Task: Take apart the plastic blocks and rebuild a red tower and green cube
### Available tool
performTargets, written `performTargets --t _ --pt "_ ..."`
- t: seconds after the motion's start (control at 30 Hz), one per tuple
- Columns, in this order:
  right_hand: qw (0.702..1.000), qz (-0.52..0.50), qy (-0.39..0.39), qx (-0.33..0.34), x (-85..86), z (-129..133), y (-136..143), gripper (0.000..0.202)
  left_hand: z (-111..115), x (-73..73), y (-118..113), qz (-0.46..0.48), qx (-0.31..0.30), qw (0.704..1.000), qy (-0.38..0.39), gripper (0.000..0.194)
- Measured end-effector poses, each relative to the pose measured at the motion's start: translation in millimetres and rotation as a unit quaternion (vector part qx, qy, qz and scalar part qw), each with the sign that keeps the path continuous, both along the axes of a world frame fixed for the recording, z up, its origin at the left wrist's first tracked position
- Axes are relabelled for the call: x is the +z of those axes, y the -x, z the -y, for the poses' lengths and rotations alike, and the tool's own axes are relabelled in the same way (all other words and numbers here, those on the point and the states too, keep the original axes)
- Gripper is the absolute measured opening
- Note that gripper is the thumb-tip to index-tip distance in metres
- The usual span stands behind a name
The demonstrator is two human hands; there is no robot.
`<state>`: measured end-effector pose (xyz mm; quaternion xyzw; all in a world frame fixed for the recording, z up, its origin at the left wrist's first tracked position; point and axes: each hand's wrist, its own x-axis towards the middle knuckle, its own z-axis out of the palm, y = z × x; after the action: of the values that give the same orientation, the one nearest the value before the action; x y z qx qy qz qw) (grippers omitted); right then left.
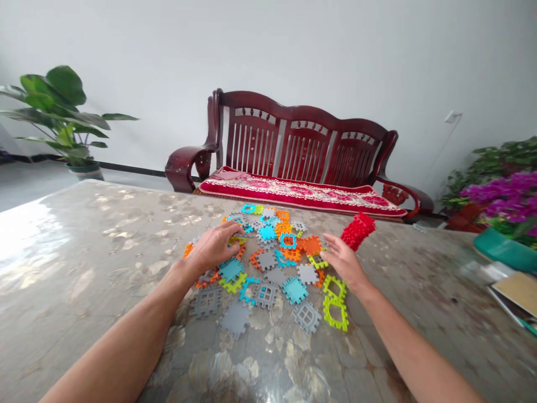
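Interlocking plastic building panels with toothed edges lie in a loose heap on the table, in grey, orange, blue and lime green. My left hand (216, 245) rests palm down over the heap's left side, fingers apart and slightly bent, hiding some panels. Just below it are a blue panel (231, 270) and a lime-green panel (233, 284). On the right side, my right hand (344, 263) is open, its fingertips beside a lime-green frame panel (318, 261) and close to an orange panel (311, 245). Neither hand visibly grips a panel. Several grey panels, such as a plain square (235, 319), lie nearest me.
A red knobbly object (358, 230) sits just beyond my right hand. The patterned table (104, 268) has a turquoise flowerpot (503, 249) and some flat items (518, 294) at its right. Behind stands a dark wooden bench (302, 143); a potted plant (62, 112) is far left.
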<state>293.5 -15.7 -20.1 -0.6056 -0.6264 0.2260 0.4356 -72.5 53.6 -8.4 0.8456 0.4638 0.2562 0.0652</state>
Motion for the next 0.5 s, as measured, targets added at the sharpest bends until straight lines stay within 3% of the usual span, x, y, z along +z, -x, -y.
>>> performTargets --t 0.2,0.4,0.5 --pt "0.967 0.254 0.005 0.028 -9.7 34.7 -6.3 0.07 -6.4 5.5 15.0 0.035 0.11 0.993 -0.027 0.025" --pt "0.952 0.306 -0.029 -0.006 0.0 31.6 7.3 0.04 -7.4 8.4 29.7 0.06 0.261 0.962 -0.05 0.027" --pt "0.948 0.316 -0.036 -0.022 5.9 25.4 11.1 0.029 -4.8 8.0 34.6 0.053 0.303 0.95 -0.051 0.028"
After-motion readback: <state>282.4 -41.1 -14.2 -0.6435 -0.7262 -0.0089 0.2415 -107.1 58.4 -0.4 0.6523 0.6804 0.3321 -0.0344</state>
